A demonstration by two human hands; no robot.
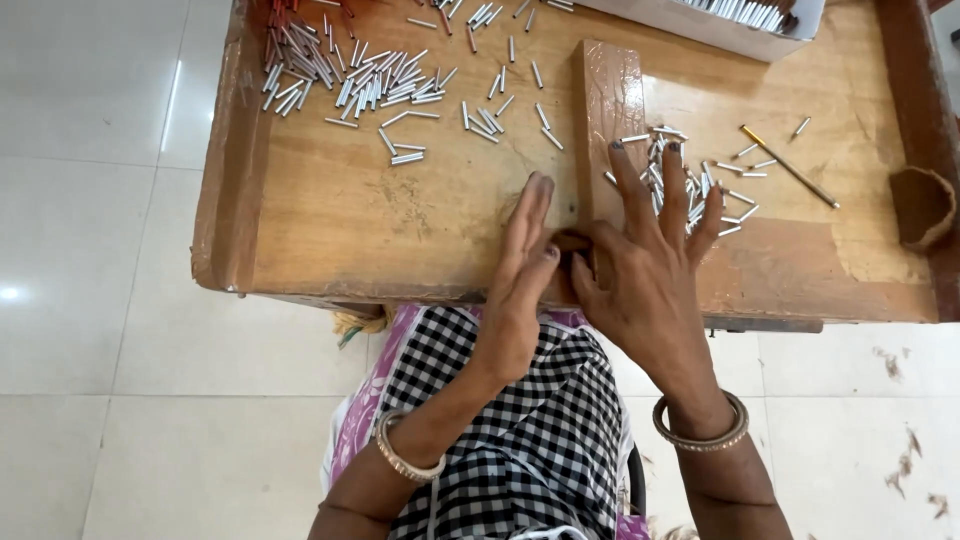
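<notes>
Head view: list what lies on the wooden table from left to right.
Big heap of short silver tubes → person's left hand → upright brown wooden block → right hand, its fingers on a small pile of silver tubes → thin brass-coloured rod → brown curved cup-like piece.

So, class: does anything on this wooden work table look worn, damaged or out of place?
Yes. The table is scuffed in the middle, left of the left hand. Its brown covering is peeling near the right hand. Small silver tubes lie scattered loose, not sorted.
</notes>
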